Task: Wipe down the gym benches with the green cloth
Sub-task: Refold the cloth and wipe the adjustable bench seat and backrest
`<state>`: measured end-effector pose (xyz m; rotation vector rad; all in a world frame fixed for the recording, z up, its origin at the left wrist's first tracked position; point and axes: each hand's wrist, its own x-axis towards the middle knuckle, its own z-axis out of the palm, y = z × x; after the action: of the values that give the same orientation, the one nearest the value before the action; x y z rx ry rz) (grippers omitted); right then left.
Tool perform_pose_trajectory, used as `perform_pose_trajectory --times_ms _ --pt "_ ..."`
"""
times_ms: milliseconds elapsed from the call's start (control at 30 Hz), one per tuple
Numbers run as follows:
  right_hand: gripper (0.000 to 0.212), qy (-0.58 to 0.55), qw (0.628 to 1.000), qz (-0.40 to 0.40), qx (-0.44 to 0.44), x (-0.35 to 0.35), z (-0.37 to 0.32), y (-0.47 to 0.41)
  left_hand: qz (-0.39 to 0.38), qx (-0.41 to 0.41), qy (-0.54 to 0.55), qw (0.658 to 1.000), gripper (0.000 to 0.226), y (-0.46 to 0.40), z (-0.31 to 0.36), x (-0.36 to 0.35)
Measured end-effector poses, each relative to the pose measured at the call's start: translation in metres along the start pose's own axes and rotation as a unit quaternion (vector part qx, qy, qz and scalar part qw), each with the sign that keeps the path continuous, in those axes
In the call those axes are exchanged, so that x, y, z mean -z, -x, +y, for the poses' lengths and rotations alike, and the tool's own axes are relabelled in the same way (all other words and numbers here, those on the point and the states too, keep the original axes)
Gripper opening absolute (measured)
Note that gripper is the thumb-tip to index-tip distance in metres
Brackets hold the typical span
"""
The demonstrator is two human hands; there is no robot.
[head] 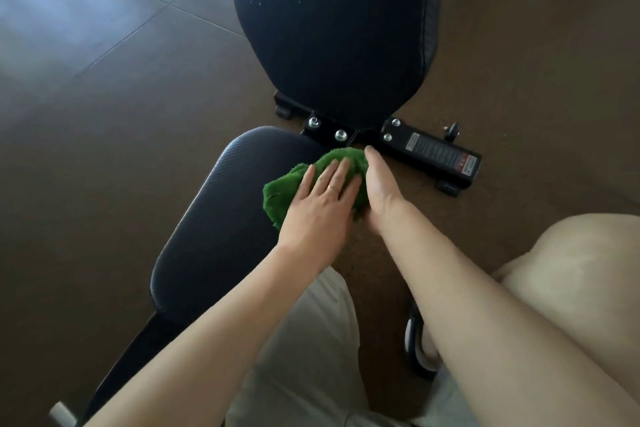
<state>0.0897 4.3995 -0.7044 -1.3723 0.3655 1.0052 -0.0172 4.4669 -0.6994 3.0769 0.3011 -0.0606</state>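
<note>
The green cloth (304,184) lies bunched at the center of the frame, on the far right end of the black seat pad (221,229). Your left hand (318,208) presses it flat with straight fingers. Your right hand (379,187) rests against the cloth's right edge, fingers straight and together. The black back pad (332,31) fills the upper center above its bolted frame (426,152).

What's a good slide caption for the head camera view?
Both hands, left and right, press the green cloth onto the bench seat pad.
</note>
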Motion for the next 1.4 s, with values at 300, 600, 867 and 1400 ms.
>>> perform_pose_trajectory --times_ms 300,600,867,1400 --pt "0.045 0.101 0.993 0.036 0.047 -0.006 0.008 -0.006 0.026 -0.028 0.013 0.999 0.063 0.034 -0.025 -0.002" --pt "0.035 0.103 0.96 0.172 0.196 0.006 -0.075 0.018 0.091 0.021 0.076 0.993 0.037 -0.056 -0.025 0.002" --pt "0.034 -0.021 0.891 0.16 0.425 -0.001 -0.143 0.087 0.228 0.412 0.732 0.492 0.04 -0.073 -0.032 0.081" --pt "0.06 0.036 0.844 0.049 0.533 -0.038 -0.202 0.086 0.58 0.188 0.245 0.754 0.028 -0.173 0.016 0.186"
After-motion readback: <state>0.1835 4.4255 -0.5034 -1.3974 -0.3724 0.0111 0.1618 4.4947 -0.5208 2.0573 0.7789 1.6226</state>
